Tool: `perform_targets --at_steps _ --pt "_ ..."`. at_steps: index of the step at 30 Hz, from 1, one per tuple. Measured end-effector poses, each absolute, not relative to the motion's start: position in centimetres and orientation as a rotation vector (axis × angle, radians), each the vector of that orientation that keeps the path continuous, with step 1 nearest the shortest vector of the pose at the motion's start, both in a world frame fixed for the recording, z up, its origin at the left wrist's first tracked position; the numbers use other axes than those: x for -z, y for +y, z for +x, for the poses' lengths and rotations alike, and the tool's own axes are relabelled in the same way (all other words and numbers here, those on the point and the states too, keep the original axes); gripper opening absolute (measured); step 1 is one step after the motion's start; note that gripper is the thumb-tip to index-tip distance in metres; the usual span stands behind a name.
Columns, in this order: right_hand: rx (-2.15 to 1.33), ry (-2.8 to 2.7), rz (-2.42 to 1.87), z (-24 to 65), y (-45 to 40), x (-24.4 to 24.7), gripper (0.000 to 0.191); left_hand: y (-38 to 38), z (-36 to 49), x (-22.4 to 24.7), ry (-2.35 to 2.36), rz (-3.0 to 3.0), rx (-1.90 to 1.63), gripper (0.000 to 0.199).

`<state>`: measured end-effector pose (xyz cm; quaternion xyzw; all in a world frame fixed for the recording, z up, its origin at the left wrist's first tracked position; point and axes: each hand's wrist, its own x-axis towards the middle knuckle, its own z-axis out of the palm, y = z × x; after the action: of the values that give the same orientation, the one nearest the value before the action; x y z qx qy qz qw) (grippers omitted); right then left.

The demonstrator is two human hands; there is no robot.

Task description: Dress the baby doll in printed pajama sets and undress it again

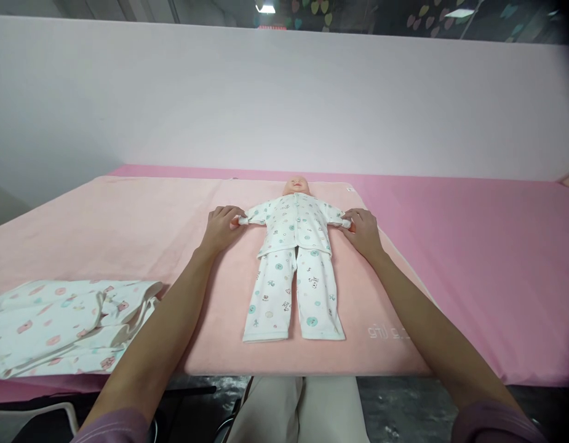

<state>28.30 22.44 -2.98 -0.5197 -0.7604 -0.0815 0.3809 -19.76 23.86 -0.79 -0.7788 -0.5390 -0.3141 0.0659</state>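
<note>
A baby doll (296,184) lies on its back on a peach blanket, its head toward the wall. It wears a white printed long-sleeved top (296,224) and matching trousers (271,295), whose legs lie flat and apart. My left hand (223,227) has its fingers closed around the sleeve cuff and hand on the left side of the picture. On the other side, my right hand (363,231) grips the opposite cuff the same way. Both doll arms are stretched out sideways. The doll's feet are not visible.
The peach blanket (210,344) covers part of a pink table surface (487,271). A folded white printed cloth (58,326) lies at the left front. Behind the table stands a white partition (284,98). Part of a chair (44,415) shows below at the left.
</note>
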Motion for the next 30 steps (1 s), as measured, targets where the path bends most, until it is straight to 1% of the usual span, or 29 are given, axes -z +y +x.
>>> perform_targets --at_steps 2,5,8,11,14,16,18,20,21,22,24,26,30 --pt "0.247 -1.93 -1.332 28.1 22.4 3.0 0.012 24.1 -20.0 0.9 -1.555 -2.335 0.967 0.018" --pt "0.35 -1.911 -1.333 27.9 22.2 2.9 0.018 24.3 -20.4 1.0 -1.513 -2.291 0.974 0.016" --pt "0.448 -1.889 -1.326 27.9 22.1 2.7 0.019 24.3 -20.6 0.8 -1.532 -2.249 0.946 0.016" --pt "0.459 -1.907 -1.33 28.1 22.1 2.7 0.017 24.3 -20.7 0.7 -1.587 -2.244 0.91 0.016" --pt "0.389 -1.912 -1.376 28.3 22.3 3.0 0.015 24.3 -20.6 1.0 -1.626 -2.26 0.93 0.016" --pt "0.294 -1.893 -1.421 28.5 22.4 3.3 0.025 24.4 -20.6 1.3 -1.656 -2.273 0.961 0.026" --pt "0.185 -1.853 -1.465 28.7 22.6 3.6 0.043 24.7 -20.7 1.7 -1.727 -2.282 0.977 0.04" --pt "0.093 -1.81 -1.499 28.8 22.7 3.7 0.058 25.1 -20.8 2.0 -1.819 -2.311 0.955 0.049" --pt "0.047 -1.804 -1.51 28.8 22.8 3.7 0.06 25.3 -20.8 2.1 -1.862 -2.327 0.938 0.051" --pt "-0.005 -1.811 -1.515 28.8 22.9 3.6 0.058 25.5 -20.8 2.2 -1.896 -2.347 0.922 0.052" --pt "-0.116 -1.842 -1.508 28.8 22.9 3.4 0.05 25.7 -20.8 2.2 -1.934 -2.386 0.903 0.05" --pt "-0.186 -1.836 -1.495 28.9 23.0 3.3 0.046 25.8 -20.6 2.1 -1.943 -2.395 0.924 0.048" --pt "-0.127 -1.76 -1.481 29.3 23.4 3.8 0.055 25.5 -20.2 1.7 -1.885 -2.338 0.996 0.042"
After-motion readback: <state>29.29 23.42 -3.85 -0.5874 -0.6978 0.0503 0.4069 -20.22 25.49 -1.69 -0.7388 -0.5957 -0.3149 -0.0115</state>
